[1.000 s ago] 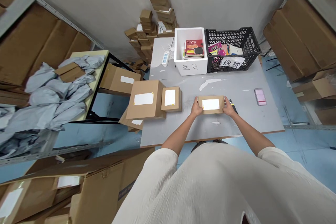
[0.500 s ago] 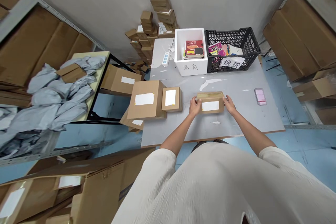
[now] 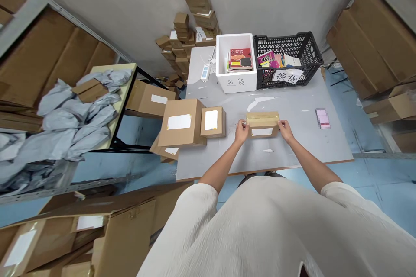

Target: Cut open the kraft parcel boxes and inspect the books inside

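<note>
Between my two hands is a small brown cardboard box [image 3: 264, 122], with clear tape along its top and a white label on the side facing me. My left hand [image 3: 241, 131] grips its left end, fingers closed against the cardboard. At the opposite end my right hand [image 3: 286, 130] holds it the same way. The box is over the grey table [image 3: 224, 160]; whether its underside touches the surface I cannot tell. To the left of my left hand stand a smaller labelled carton [image 3: 222, 122] and a larger labelled carton [image 3: 177, 136].
Along the table's back are a white foam bin [image 3: 235, 82] with books and a black plastic crate [image 3: 286, 82] with books. A power strip [image 3: 205, 72] lies beside the bin. A pink pixelated item [image 3: 323, 118] lies at right. Grey parcels [image 3: 71, 117] cover a side table.
My hands have tilted the box towards me, so more of its taped top shows and its label looks narrower. It has also shifted slightly right.
</note>
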Action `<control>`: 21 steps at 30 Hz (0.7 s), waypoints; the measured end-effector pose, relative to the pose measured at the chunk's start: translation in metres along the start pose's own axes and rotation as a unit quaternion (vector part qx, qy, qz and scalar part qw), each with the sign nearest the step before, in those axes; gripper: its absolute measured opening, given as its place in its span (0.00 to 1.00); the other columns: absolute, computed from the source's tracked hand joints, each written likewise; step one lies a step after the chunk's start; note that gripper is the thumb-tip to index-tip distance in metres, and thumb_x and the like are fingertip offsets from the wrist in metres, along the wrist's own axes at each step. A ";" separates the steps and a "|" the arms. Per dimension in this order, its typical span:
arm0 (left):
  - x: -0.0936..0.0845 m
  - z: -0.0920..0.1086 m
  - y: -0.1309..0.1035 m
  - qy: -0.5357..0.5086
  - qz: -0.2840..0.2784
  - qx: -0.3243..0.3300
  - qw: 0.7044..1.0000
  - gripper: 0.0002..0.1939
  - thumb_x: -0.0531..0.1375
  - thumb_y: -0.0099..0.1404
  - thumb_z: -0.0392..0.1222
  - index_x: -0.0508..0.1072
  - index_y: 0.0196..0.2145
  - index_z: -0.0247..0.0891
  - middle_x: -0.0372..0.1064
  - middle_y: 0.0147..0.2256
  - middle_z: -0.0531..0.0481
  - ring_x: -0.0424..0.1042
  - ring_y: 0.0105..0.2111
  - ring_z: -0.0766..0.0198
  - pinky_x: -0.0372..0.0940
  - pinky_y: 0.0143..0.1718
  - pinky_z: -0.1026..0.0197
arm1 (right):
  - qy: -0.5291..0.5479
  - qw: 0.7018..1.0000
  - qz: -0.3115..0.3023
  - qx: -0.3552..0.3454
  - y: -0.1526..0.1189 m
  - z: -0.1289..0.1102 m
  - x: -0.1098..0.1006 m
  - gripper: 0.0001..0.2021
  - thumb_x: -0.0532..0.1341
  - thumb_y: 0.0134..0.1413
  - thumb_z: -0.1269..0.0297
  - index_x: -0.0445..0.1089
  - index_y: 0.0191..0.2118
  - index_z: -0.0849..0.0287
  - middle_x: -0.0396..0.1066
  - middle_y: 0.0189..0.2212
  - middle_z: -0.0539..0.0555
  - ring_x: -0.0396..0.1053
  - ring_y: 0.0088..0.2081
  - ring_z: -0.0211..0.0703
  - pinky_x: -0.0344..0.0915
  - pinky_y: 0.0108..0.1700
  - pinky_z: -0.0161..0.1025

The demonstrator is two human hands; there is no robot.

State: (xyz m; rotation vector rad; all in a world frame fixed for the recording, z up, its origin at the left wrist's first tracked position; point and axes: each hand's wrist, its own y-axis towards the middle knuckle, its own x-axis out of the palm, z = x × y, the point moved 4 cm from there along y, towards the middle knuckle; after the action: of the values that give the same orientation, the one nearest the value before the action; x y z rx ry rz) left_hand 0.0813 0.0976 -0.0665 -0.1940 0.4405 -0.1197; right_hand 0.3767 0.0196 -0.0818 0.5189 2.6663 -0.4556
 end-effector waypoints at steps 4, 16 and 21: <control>0.004 -0.021 -0.008 0.038 -0.027 -0.006 0.999 0.19 0.64 0.73 0.43 0.70 0.59 0.42 0.72 0.45 0.46 0.74 0.47 0.56 0.69 0.54 0.53 | 0.010 0.999 0.014 0.036 -0.009 0.013 -0.003 0.26 0.64 0.56 0.34 0.68 0.44 0.52 0.79 0.48 0.58 0.78 0.51 0.52 0.73 0.57 0.48; 0.011 -0.038 -0.011 0.078 -0.095 0.097 0.988 0.31 0.56 0.77 0.43 0.64 0.76 0.44 0.65 0.63 0.37 0.69 0.64 0.49 0.63 0.69 0.45 | 0.050 0.998 -0.003 0.038 -0.018 0.026 -0.012 0.24 0.68 0.52 0.41 0.73 0.45 0.54 0.81 0.46 0.59 0.79 0.47 0.54 0.74 0.59 0.53; 0.007 -0.035 -0.010 0.082 -0.090 0.079 0.989 0.31 0.58 0.78 0.46 0.66 0.75 0.45 0.68 0.61 0.36 0.71 0.62 0.47 0.65 0.68 0.43 | 0.025 0.997 0.048 0.061 -0.015 0.044 -0.043 0.17 0.65 0.55 0.48 0.74 0.44 0.54 0.81 0.45 0.59 0.79 0.46 0.52 0.74 0.59 0.53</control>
State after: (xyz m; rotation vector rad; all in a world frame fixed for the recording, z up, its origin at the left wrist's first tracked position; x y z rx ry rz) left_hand 0.0717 0.0810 -0.0981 -0.0679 0.5746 -0.3478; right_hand 0.4207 -0.0223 -0.0989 0.7010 2.6576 -0.5878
